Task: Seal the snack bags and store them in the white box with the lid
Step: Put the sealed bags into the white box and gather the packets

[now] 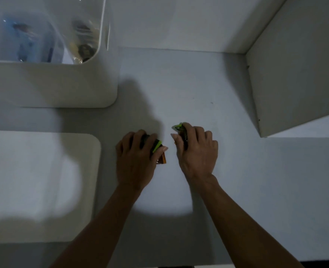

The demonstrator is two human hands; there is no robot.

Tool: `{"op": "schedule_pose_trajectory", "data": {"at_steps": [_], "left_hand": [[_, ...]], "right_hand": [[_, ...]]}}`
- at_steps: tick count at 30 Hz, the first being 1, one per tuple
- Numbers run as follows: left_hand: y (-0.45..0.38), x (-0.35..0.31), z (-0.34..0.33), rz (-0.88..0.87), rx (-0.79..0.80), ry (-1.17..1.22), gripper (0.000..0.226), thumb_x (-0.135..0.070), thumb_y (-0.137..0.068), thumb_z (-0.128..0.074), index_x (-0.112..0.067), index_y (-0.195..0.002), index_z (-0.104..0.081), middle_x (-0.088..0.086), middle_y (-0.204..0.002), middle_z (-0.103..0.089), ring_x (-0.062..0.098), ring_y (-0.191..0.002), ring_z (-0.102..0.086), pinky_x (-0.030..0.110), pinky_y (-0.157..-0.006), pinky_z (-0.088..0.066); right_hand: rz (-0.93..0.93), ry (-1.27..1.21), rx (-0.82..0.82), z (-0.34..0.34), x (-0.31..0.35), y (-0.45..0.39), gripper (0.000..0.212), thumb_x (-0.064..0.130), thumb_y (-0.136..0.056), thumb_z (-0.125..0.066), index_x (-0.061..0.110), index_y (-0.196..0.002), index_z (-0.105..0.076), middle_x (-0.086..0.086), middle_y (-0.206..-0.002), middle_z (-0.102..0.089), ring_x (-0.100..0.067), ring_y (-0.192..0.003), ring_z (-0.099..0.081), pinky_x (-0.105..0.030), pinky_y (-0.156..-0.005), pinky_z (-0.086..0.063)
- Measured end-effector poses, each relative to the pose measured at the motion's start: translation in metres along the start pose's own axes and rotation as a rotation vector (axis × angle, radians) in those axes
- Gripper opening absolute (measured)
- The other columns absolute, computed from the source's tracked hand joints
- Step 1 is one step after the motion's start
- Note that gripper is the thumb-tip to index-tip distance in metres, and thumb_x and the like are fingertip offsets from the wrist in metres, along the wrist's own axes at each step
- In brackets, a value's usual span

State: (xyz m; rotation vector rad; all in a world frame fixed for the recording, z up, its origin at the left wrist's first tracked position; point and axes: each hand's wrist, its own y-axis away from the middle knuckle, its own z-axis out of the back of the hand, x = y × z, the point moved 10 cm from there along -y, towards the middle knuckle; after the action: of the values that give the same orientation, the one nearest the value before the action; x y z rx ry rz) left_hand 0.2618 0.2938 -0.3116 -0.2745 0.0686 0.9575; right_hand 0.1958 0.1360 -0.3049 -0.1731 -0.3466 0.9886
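Note:
On the grey table my left hand (134,157) grips a small green and dark snack bag (158,151) with an orange corner showing under the thumb. To its right my right hand (195,149) grips a second green snack bag (179,128), whose top pokes out above the fingers. Most of each bag is hidden by the hand holding it. The white box (49,84) stands open at the upper left, with blurred packets (84,49) inside. Its white lid (43,186) lies flat on the table at the left, just beside my left hand.
A white side panel (295,74) rises at the right and a white back wall (179,22) closes the far side. Bare grey table surface (188,84) lies between the box, the panel and my hands.

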Motion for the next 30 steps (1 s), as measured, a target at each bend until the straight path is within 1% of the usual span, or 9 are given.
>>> {"op": "schedule_pose_trajectory", "data": {"at_steps": [5, 8, 13, 19, 21, 23, 25, 27, 30], "left_hand": [[-0.001, -0.004, -0.002, -0.001, 0.015, -0.047, 0.07, -0.078, -0.085, -0.042, -0.022, -0.121, -0.063, 0.006, -0.127, -0.059, 0.034, -0.118, -0.051, 0.045, -0.088, -0.038], [0.001, -0.009, -0.004, 0.003, -0.009, -0.024, 0.059, -0.071, -0.088, -0.049, -0.024, -0.121, -0.064, 0.004, -0.12, -0.061, 0.033, -0.11, -0.053, 0.044, -0.079, -0.04], [0.007, -0.023, 0.005, -0.084, -0.104, 0.003, 0.037, -0.038, -0.09, -0.052, -0.018, -0.116, -0.066, 0.007, -0.103, -0.065, 0.035, -0.088, -0.058, 0.04, -0.062, -0.044], [0.013, -0.025, 0.007, -0.105, -0.142, -0.013, 0.037, -0.041, -0.097, -0.046, -0.022, -0.123, -0.065, 0.005, -0.093, -0.066, 0.028, -0.076, -0.058, 0.03, -0.047, -0.043], [0.013, -0.024, 0.008, -0.094, -0.16, 0.023, 0.042, -0.044, -0.103, -0.036, -0.022, -0.123, -0.066, 0.005, -0.09, -0.065, 0.027, -0.073, -0.059, 0.03, -0.045, -0.045], [0.012, -0.023, 0.007, -0.088, -0.155, 0.086, 0.048, -0.047, -0.104, -0.031, -0.02, -0.122, -0.067, 0.006, -0.088, -0.065, 0.026, -0.07, -0.06, 0.033, -0.044, -0.047], [0.01, -0.018, 0.007, -0.053, -0.146, 0.183, 0.043, -0.047, -0.103, -0.04, -0.018, -0.121, -0.067, 0.007, -0.087, -0.066, 0.025, -0.068, -0.062, 0.035, -0.047, -0.051], [0.004, -0.008, 0.009, 0.048, -0.116, 0.311, 0.04, -0.045, -0.096, -0.052, -0.018, -0.121, -0.067, 0.006, -0.09, -0.068, 0.024, -0.068, -0.065, 0.036, -0.053, -0.054], [0.001, 0.01, 0.023, 0.231, -0.1, 0.474, 0.042, -0.049, -0.09, -0.056, -0.021, -0.118, -0.069, 0.002, -0.091, -0.068, 0.02, -0.069, -0.067, 0.031, -0.06, -0.055]], "right_hand": [[-0.003, -0.061, -0.061, 0.004, -0.001, 0.003, 0.043, 0.052, -0.099, -0.051, 0.023, -0.129, -0.062, -0.001, -0.096, -0.065, -0.021, -0.077, -0.057, -0.036, -0.054, -0.045], [-0.005, -0.085, -0.092, 0.005, -0.001, 0.003, 0.043, 0.05, -0.099, -0.052, 0.023, -0.131, -0.062, -0.002, -0.09, -0.065, -0.02, -0.071, -0.056, -0.036, -0.051, -0.044], [-0.036, -0.111, -0.118, 0.007, -0.002, 0.004, 0.044, 0.048, -0.099, -0.053, 0.02, -0.133, -0.061, -0.003, -0.081, -0.061, -0.018, -0.066, -0.054, -0.034, -0.047, -0.043], [-0.103, -0.167, -0.092, 0.009, -0.003, 0.009, 0.046, 0.048, -0.098, -0.054, 0.021, -0.135, -0.059, -0.001, -0.079, -0.062, -0.017, -0.067, -0.054, -0.03, -0.048, -0.042], [-0.13, -0.191, -0.073, 0.01, -0.003, 0.012, 0.046, 0.048, -0.098, -0.054, 0.022, -0.135, -0.059, -0.001, -0.079, -0.062, -0.016, -0.068, -0.055, -0.03, -0.049, -0.043], [-0.157, -0.206, -0.041, 0.01, -0.004, 0.013, 0.047, 0.05, -0.098, -0.053, 0.023, -0.136, -0.058, 0.0, -0.081, -0.063, -0.016, -0.07, -0.056, -0.029, -0.05, -0.043], [-0.181, -0.207, 0.015, 0.01, -0.004, 0.015, 0.049, 0.054, -0.098, -0.048, 0.026, -0.139, -0.054, 0.002, -0.085, -0.065, -0.015, -0.075, -0.058, -0.029, -0.054, -0.045], [-0.225, -0.228, 0.075, 0.012, -0.004, 0.016, 0.052, 0.058, -0.098, -0.042, 0.03, -0.141, -0.05, 0.003, -0.092, -0.066, -0.015, -0.083, -0.059, -0.027, -0.06, -0.042], [-0.307, -0.319, 0.168, 0.02, -0.003, 0.018, 0.053, 0.054, -0.097, -0.043, 0.033, -0.146, -0.044, 0.0, -0.104, -0.066, -0.018, -0.097, -0.058, -0.028, -0.07, -0.035]]}}
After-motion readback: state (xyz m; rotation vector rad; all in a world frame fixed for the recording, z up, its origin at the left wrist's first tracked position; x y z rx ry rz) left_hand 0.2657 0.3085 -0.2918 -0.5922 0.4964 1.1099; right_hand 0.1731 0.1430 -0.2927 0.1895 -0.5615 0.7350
